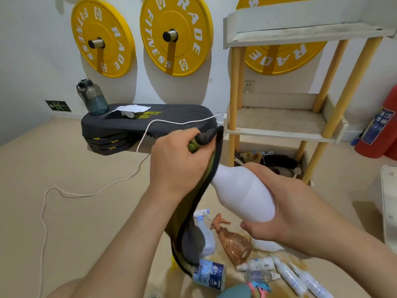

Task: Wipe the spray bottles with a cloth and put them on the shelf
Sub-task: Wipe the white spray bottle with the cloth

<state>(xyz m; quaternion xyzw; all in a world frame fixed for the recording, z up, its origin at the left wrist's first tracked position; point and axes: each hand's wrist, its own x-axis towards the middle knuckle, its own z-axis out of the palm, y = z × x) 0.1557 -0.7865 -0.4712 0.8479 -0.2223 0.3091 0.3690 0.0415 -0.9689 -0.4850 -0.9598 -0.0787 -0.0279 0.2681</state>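
Observation:
My right hand (pixel 285 207) grips the lower body of a white spray bottle (pixel 242 190), held tilted with its neck pointing up and left. My left hand (pixel 180 160) grips a grey and olive cloth (pixel 191 224) bunched around the bottle's top; the spray head is hidden under it. The rest of the cloth hangs down below my left wrist. On the floor below lie several more bottles: a white trigger sprayer (pixel 205 231), an amber trigger sprayer (pixel 233 239) and small white bottles (pixel 287 274). The wooden shelf (pixel 285 123) stands right behind the bottle.
A dark step platform (pixel 148 125) with a water jug (pixel 92 97) and a white cloth sits at the left. A white cord (pixel 90 192) trails across the floor. Yellow weight plates (pixel 176 35) hang on the wall. A red fire extinguisher (pixel 380 130) stands at the right.

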